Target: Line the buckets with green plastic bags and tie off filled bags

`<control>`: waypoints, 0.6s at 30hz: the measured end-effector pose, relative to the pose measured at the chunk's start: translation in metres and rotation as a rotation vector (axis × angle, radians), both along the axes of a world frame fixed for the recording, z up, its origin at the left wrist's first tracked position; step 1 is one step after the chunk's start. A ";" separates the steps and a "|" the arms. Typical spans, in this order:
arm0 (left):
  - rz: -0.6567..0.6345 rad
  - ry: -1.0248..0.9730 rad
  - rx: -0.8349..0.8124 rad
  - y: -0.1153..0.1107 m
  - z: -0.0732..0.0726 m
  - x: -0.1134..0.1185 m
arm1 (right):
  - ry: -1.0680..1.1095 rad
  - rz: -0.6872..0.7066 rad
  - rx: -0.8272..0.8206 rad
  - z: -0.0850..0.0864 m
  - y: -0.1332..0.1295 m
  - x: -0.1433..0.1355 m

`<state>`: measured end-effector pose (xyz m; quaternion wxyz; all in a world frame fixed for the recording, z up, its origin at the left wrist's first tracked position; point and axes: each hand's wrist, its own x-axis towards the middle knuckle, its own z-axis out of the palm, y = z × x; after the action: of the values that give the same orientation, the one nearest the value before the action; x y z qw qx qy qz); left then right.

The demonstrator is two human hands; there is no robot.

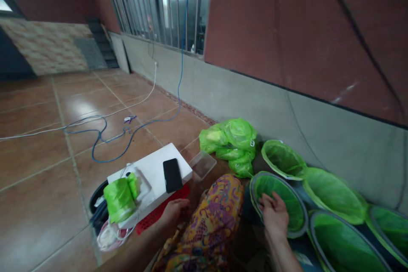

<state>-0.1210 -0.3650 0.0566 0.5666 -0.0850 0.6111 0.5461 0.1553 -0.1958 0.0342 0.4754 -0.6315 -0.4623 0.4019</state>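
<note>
My right hand [274, 214] is over the mouth of the nearest bin, its fingers loosely bent and apart with nothing visible in them. A green bag liner [291, 204] lines that bin and is folded under its grey rim [255, 187]. Whether the fingertips touch the liner I cannot tell. My left hand [175, 211] is low beside my patterned knee, by a red basket [156, 216]; its fingers are dim and partly hidden. A black phone [172, 175] lies on a white box [157, 163] just beyond it.
Several more green-lined bins [346, 244] stand at the right along the wall. Filled green bags [231, 142] and a clear plastic tray [202, 165] lie ahead. A green bag roll [119, 199] sits at the box's left end. A blue cable [140, 125] loops over the tiles.
</note>
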 end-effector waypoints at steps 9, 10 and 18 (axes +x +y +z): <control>0.364 -0.064 0.025 0.012 -0.039 -0.031 | -0.165 0.416 0.076 0.064 -0.031 -0.075; 0.401 -0.083 0.036 0.016 -0.040 -0.034 | -0.177 0.432 0.074 0.065 -0.034 -0.076; 0.464 -0.109 0.099 0.020 -0.031 -0.037 | -0.119 0.453 -0.045 0.065 -0.042 -0.068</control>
<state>-0.1579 -0.3448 0.0253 0.4617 -0.2247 0.5161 0.6855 0.0876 -0.2380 0.0995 0.3307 -0.5445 -0.6104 0.4706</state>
